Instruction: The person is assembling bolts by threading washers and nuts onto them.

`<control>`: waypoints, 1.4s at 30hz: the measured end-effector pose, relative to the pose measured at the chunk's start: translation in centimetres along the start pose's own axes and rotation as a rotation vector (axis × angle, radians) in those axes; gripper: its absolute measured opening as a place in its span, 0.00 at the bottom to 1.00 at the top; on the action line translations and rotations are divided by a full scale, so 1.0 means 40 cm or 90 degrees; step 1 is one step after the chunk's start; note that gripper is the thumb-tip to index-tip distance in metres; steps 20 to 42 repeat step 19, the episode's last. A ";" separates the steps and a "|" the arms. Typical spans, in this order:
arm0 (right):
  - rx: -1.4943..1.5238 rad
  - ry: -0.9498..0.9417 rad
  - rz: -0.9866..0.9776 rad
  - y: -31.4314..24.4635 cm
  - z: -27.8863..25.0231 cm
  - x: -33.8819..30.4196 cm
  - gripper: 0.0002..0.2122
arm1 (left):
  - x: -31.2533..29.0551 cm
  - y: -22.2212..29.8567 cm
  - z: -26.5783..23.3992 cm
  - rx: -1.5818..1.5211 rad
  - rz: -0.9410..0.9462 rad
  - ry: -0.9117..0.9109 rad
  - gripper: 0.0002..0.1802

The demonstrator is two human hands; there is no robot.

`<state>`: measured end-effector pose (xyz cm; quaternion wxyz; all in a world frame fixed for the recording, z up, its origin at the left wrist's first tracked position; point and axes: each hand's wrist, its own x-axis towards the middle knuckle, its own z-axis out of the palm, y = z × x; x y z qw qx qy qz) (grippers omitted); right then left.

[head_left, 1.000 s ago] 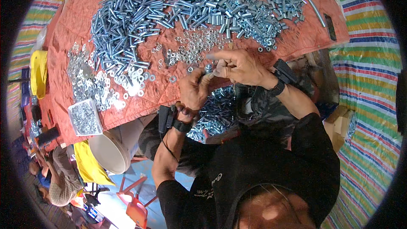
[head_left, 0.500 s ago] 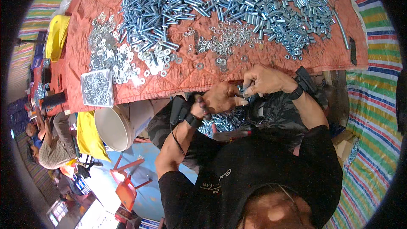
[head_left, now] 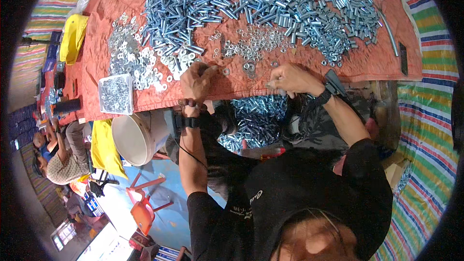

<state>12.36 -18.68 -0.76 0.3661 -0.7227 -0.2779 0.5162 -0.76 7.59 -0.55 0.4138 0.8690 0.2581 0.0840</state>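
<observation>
My left hand [head_left: 197,83] is at the table's near edge, beside the pile of flat washers [head_left: 140,67]. Its thumb and forefinger come together low over the cloth; whatever is between them is too small to name. To its right, my right hand [head_left: 293,79] pinches above the cloth's edge, with a small greyish bit at the fingertips that I cannot make out. Small ring washers [head_left: 256,43] lie scattered just beyond both hands. Behind them spreads a large heap of bluish metal sleeves and rods [head_left: 193,4]. Below, between my legs, is a mass of shiny metal fasteners [head_left: 258,120].
A clear square tub of small washers [head_left: 116,95] stands at the table's left corner. Under it is a white bucket [head_left: 130,140]. The red cloth [head_left: 386,62] covers the table. At the far left sits another person [head_left: 63,164], near an orange stool [head_left: 142,215].
My hands have parted. The left moved up and left from the small metal part between them to the washers on the cloth; the right shifted slightly left, still pinching.
</observation>
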 end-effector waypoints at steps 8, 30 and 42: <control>0.020 0.040 0.002 0.011 0.007 0.015 0.14 | -0.034 0.006 -0.014 0.002 0.041 -0.066 0.18; -0.016 0.030 -0.024 -0.017 0.002 0.010 0.14 | -0.043 -0.038 0.119 -0.023 0.031 0.012 0.18; -0.016 0.030 -0.024 -0.017 0.002 0.010 0.14 | -0.043 -0.038 0.119 -0.023 0.031 0.012 0.18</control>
